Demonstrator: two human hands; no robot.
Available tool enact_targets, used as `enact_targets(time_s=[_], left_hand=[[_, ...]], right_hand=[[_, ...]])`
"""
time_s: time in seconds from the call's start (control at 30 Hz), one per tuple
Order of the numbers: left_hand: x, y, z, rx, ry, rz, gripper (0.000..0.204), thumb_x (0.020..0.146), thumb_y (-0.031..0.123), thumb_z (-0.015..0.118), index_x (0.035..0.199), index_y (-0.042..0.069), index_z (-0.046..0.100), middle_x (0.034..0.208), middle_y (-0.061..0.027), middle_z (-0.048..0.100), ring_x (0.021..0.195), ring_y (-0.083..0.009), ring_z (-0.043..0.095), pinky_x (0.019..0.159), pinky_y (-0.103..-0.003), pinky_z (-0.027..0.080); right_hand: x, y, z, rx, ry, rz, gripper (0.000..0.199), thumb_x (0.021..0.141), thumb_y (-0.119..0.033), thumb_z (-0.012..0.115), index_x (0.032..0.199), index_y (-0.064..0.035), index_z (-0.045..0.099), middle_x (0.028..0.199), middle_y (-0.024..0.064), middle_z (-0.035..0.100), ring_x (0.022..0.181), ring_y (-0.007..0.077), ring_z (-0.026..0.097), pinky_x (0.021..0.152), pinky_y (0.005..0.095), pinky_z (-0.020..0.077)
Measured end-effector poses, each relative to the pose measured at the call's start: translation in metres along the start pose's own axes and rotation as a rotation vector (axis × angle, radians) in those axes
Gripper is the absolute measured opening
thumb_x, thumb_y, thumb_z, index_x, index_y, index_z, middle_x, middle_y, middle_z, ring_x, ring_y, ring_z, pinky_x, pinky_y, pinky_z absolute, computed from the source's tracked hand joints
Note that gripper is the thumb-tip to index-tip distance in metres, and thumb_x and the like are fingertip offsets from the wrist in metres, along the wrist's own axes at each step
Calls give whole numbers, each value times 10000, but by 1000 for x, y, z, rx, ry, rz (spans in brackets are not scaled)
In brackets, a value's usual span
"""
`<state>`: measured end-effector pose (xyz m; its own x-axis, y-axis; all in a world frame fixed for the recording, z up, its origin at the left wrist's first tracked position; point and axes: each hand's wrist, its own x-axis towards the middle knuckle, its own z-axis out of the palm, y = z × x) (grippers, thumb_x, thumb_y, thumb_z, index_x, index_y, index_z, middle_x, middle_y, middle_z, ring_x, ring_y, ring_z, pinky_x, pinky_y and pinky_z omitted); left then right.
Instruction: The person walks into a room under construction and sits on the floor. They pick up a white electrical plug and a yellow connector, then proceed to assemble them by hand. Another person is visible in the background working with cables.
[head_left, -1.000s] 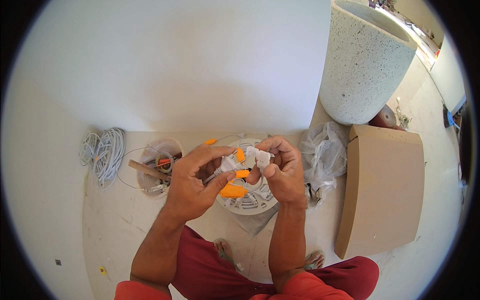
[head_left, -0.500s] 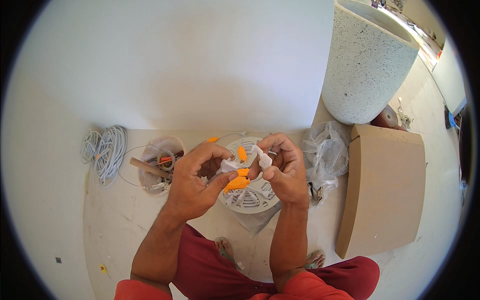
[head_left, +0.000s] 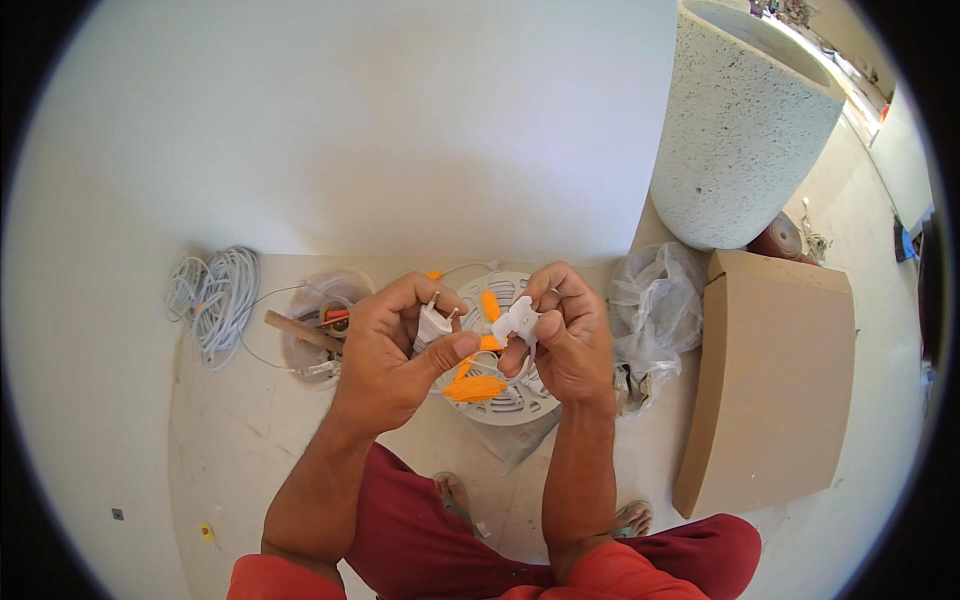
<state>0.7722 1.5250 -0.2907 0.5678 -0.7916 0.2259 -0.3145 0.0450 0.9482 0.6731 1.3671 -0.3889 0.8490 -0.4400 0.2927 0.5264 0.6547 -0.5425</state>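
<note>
In my left hand [head_left: 388,362] is a white two-pin plug [head_left: 431,326], gripped between thumb and fingers with its metal pins pointing up. My right hand [head_left: 576,350] pinches a small flat white plastic piece [head_left: 517,320] with an uneven outline, a short way right of the plug. Beneath both hands lies a round white slotted reel [head_left: 540,405]. Orange tag-like pieces [head_left: 475,388] and white cord sit over it. The fingers hide part of the plug's body and where its cord runs.
To the left are a coil of white cable [head_left: 222,305] and a clear bucket [head_left: 300,365] of tools. Crumpled plastic bags [head_left: 655,300], a cardboard box [head_left: 775,390] and a tall speckled planter [head_left: 745,130] stand on the right. A white wall [head_left: 400,130] rises ahead.
My left hand has turned the plug so its pins face up. The white piece in my right hand now shows its broad side. An orange piece hangs lower over the reel.
</note>
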Motion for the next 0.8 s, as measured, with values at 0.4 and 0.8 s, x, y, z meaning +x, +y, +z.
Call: enact_targets(time_s=[0.4,0.8], left_hand=[[2,-3,-7,33,-87,16,348,871,118,839,1140,-44,689,975,-52,670,932,-130,611,912,-301,474],[3,-3,-8,20,-109,20,329,894,97,812,1154,-57,681,1000,-72,690,974,-140,633,922,-307,499]], right_hand=[[1,-5,11,-132,-14,-63,197,920,-70,754,945,45,597,871,175,715,730,248,758,620,343,649],[-1,-16,11,-297,-57,-17,156,934,-10,728,1042,78,656,993,196,744,903,234,750,809,352,625]])
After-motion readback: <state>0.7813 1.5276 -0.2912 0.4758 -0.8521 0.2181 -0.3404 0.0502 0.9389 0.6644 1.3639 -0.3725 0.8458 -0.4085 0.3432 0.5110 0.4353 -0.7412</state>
